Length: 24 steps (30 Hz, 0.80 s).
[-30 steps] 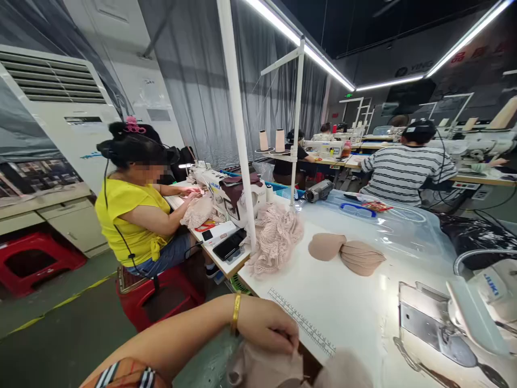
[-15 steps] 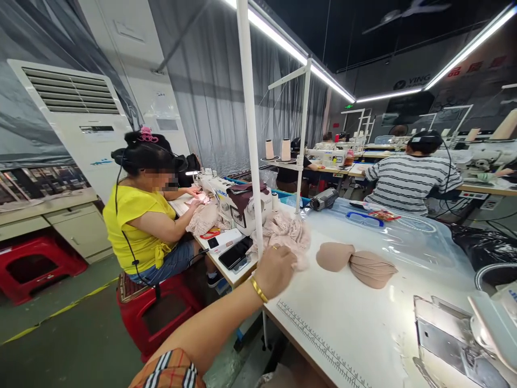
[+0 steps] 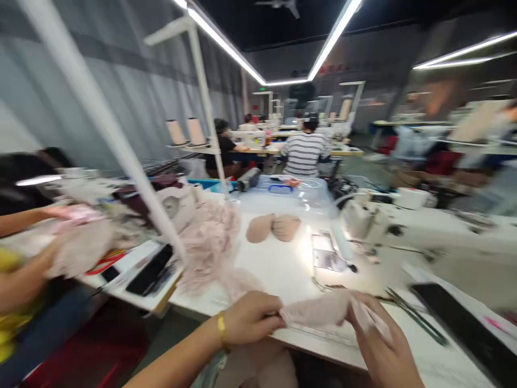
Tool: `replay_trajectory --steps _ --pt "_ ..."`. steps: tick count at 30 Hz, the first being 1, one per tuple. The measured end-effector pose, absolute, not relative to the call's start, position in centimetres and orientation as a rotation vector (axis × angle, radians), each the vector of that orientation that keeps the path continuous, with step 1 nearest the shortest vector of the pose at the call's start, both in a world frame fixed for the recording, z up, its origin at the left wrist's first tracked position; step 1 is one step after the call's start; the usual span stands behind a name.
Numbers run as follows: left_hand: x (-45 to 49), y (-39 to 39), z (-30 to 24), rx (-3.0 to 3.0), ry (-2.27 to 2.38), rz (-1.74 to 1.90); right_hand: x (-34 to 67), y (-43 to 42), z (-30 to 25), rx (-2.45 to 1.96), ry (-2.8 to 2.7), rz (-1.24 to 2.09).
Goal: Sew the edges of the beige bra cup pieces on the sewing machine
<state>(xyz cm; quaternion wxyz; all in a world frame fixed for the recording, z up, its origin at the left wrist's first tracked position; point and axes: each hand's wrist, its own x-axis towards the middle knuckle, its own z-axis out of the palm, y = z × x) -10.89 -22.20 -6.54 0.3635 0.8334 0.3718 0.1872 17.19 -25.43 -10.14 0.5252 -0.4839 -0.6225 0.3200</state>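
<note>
Holding a length of pale pink fabric (image 3: 319, 311) between them, a left hand (image 3: 256, 318) and a right hand (image 3: 382, 339) stand apart over the near edge of a white worktable (image 3: 278, 269). Thumb and fingers of the left hand, a gold bracelet (image 3: 221, 327) at its wrist, pinch one end; the right hand grasps the other, a loose fold lying across its palm side. Below the left hand hangs more beige cloth (image 3: 254, 369), its outline blurred. At right, a slim dark tool (image 3: 418, 315) lies beside a flat black object (image 3: 464, 323). Left of center, a heap of pale pink lace (image 3: 210, 237) sits near the foot of a white pole (image 3: 117, 145); whether it joins the held fabric cannot be told. Beyond the hands rest a rounded beige piece (image 3: 259, 228) and, touching it, a fanned stack of similar pieces (image 3: 286, 228), just left of a sewing machine's lit metal plate (image 3: 327, 258). At far left, a co-worker in yellow (image 3: 24, 280) handles pale cloth (image 3: 86, 245). Farther back, a clear plastic sheet with a blue handle (image 3: 280, 188) covers the table's end, and a person in a striped shirt (image 3: 306, 152) sits facing away beneath strip lights (image 3: 224, 43).
</note>
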Motion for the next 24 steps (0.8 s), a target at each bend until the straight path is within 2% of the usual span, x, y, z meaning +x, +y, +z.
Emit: replay_trajectory --steps 2,6,8,13,18,24 --pt "-11.9 -21.2 -5.6 1.878 0.966 0.393 19.3 -23.8 -9.5 -1.284 -1.577 0.702" --pt "-12.3 -19.4 -3.8 1.587 0.887 0.395 25.1 -21.4 -9.7 -1.658 -1.879 -0.034" --pt "-11.4 -19.1 -3.1 1.518 0.868 0.465 27.7 -21.2 -10.2 -1.758 -1.847 -0.176" --pt "-6.8 -18.7 -3.2 1.462 0.664 0.463 29.8 -21.5 -11.0 -1.764 -1.845 -0.202" --pt "-3.6 -17.7 -4.4 1.382 0.653 0.446 25.3 -23.5 -9.8 -1.513 -1.948 0.163" --pt "-2.6 -17.5 -5.1 1.392 0.604 0.428 18.8 -24.1 -7.5 -1.204 -2.238 -0.457"
